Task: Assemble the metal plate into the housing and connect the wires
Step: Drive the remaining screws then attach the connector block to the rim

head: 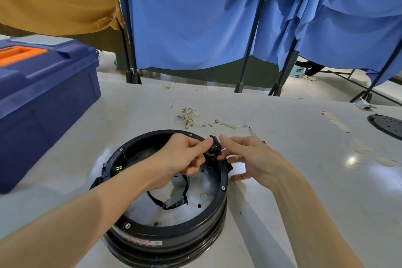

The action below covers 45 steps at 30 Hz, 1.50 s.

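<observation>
Holding a small black connector just above the far rim of the round black housing, both hands share it, apparently so it can be turned and lined up. The left hand pinches it between thumb and forefinger, the other fingers curled beneath. The right hand closes forefinger and thumb on its opposite side, the rest loosely bent and free. A black cable runs down from the connector and loops inside the housing, over the metal plate, which already lies flat on the housing floor. That suggests the seating step is done and the wiring has begun. Loose wires with brass terminals lie on the counter just beyond the housing, within easy reach. A blue toolbox stands well to the left of the housing.
</observation>
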Each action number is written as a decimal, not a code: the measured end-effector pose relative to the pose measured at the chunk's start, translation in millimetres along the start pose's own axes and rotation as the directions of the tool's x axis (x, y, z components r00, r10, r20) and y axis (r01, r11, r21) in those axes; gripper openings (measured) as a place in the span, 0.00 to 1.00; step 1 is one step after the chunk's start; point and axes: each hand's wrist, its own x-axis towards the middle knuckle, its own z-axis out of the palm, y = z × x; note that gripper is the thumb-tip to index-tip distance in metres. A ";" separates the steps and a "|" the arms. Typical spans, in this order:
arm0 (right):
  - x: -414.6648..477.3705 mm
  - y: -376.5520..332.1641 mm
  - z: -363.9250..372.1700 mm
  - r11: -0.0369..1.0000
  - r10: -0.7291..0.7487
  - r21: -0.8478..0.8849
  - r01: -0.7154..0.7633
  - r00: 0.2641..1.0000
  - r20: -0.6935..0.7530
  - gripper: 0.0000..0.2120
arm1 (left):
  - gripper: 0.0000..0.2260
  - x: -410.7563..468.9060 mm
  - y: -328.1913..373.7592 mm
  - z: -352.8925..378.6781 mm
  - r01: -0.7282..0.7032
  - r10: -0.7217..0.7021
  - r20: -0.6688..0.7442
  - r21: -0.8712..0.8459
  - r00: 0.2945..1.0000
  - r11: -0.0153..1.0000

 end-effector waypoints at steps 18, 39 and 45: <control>-0.5 -0.5 2.8 0.999 -0.007 -0.037 0.006 1.000 -0.018 0.15 | 0.21 -3.0 0.6 2.0 0.027 -0.029 0.016 0.078 0.999 0.997; 4.1 1.3 8.1 1.000 -0.001 0.014 0.001 0.999 -0.051 0.12 | 0.22 -6.3 4.2 7.5 0.028 -0.031 0.031 0.077 0.999 0.997; 5.1 2.8 6.6 1.000 -0.013 -0.003 0.013 0.999 -0.038 0.12 | 0.19 -5.6 3.8 6.2 0.030 -0.032 0.023 0.091 0.999 0.995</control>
